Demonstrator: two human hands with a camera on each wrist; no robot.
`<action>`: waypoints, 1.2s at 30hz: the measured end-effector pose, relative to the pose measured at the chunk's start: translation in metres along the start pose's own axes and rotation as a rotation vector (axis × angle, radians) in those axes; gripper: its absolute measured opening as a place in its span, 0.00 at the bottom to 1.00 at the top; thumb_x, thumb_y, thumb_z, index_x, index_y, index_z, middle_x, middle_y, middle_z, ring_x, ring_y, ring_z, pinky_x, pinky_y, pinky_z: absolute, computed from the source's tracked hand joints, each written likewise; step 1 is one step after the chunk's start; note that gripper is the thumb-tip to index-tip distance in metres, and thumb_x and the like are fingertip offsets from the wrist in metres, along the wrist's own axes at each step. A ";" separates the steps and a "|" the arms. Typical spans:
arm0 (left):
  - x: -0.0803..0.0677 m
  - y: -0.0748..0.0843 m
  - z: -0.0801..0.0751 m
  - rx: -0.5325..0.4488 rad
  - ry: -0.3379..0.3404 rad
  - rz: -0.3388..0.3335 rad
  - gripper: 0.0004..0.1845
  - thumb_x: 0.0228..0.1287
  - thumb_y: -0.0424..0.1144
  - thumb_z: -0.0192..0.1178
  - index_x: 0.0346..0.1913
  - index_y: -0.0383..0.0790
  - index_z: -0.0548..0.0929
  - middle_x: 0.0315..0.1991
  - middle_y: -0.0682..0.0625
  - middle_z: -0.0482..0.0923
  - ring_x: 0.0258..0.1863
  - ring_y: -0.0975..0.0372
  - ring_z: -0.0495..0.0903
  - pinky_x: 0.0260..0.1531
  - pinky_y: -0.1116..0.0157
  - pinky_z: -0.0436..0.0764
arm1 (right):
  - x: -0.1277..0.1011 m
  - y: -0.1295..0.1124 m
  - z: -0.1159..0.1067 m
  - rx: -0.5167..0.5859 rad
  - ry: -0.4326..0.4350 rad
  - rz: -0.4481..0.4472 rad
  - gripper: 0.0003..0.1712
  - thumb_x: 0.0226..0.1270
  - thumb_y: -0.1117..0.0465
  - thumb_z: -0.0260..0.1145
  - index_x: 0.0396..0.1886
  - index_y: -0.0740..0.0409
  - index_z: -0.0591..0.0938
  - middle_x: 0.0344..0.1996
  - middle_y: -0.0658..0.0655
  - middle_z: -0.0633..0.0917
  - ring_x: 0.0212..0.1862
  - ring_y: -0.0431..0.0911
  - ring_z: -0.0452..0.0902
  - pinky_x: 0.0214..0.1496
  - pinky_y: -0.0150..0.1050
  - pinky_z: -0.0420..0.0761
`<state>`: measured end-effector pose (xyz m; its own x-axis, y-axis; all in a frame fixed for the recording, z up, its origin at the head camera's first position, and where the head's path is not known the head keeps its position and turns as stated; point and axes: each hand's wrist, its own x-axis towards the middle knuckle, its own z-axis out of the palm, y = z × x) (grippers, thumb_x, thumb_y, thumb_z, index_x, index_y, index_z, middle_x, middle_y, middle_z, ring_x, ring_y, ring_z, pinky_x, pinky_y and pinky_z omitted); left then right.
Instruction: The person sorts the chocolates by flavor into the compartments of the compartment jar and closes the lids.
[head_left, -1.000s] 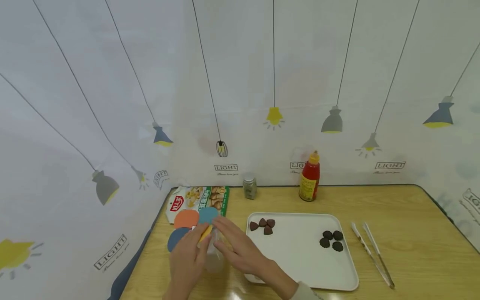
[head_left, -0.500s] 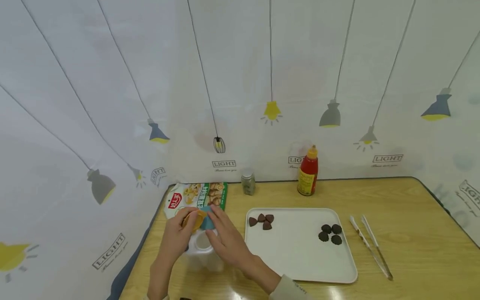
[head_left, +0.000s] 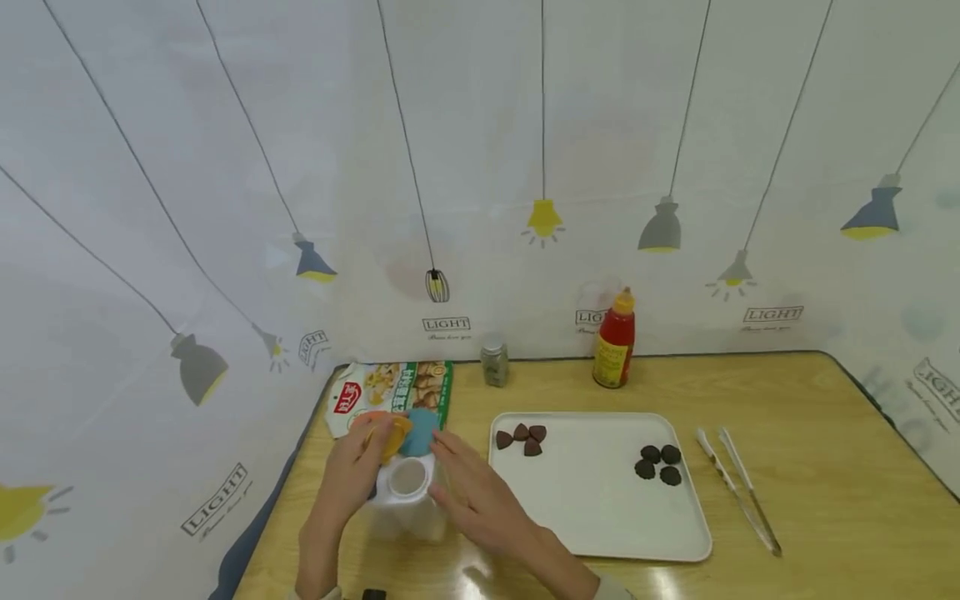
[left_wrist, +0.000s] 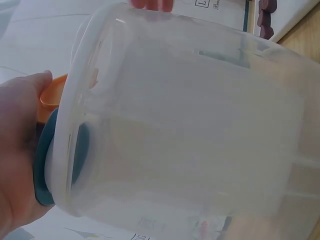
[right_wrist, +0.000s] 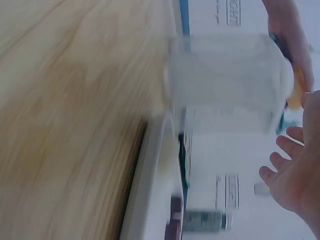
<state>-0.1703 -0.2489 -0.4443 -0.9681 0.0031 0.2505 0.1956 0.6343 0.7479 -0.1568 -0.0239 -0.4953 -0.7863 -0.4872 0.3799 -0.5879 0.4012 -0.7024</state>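
Head view: left hand (head_left: 352, 477) pinches round orange and teal lids (head_left: 405, 433) beside clear plastic jar (head_left: 408, 498), standing near desk's (head_left: 825, 467) front-left corner; right hand (head_left: 480, 498), fingers spread, rests against jar beside white tray (head_left: 600, 533)

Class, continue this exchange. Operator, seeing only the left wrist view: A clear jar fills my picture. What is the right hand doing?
Observer: The right hand is open close beside the jar, fingers spread, not gripping it.
Operator: What stands at the back wall?
Observer: A red sauce bottle, upright.
Operator: Anything right of the tray?
Observer: Metal tongs lie on the table, apart from the white tray.
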 end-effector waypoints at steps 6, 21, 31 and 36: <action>0.001 0.002 0.004 0.009 0.017 -0.030 0.21 0.79 0.53 0.45 0.54 0.50 0.86 0.57 0.51 0.82 0.55 0.54 0.81 0.55 0.48 0.76 | -0.040 0.034 -0.058 -0.034 0.119 0.137 0.28 0.77 0.47 0.57 0.73 0.47 0.70 0.73 0.52 0.69 0.77 0.52 0.59 0.73 0.60 0.63; 0.003 0.008 0.001 0.017 -0.011 -0.069 0.24 0.80 0.55 0.43 0.58 0.46 0.84 0.58 0.46 0.82 0.56 0.49 0.80 0.56 0.46 0.75 | -0.190 0.133 -0.229 -0.524 0.110 0.693 0.40 0.72 0.40 0.59 0.62 0.74 0.71 0.50 0.77 0.79 0.48 0.70 0.76 0.40 0.61 0.76; 0.010 0.014 -0.001 0.025 -0.007 -0.091 0.26 0.80 0.56 0.42 0.57 0.43 0.83 0.46 0.44 0.83 0.42 0.55 0.77 0.48 0.54 0.74 | -0.212 0.152 -0.243 -0.368 -0.070 0.848 0.21 0.78 0.47 0.52 0.35 0.61 0.68 0.22 0.53 0.72 0.23 0.45 0.66 0.23 0.40 0.67; 0.002 0.012 0.000 0.004 -0.025 -0.122 0.27 0.79 0.57 0.42 0.59 0.43 0.83 0.60 0.44 0.80 0.59 0.49 0.78 0.59 0.45 0.72 | -0.223 0.146 -0.245 -0.249 -0.008 0.862 0.16 0.82 0.54 0.41 0.41 0.64 0.61 0.21 0.53 0.67 0.21 0.45 0.63 0.23 0.38 0.66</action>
<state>-0.1703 -0.2409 -0.4346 -0.9883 -0.0550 0.1425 0.0756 0.6343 0.7694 -0.1141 0.3334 -0.5348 -0.9730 0.0567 -0.2239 0.1817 0.7864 -0.5904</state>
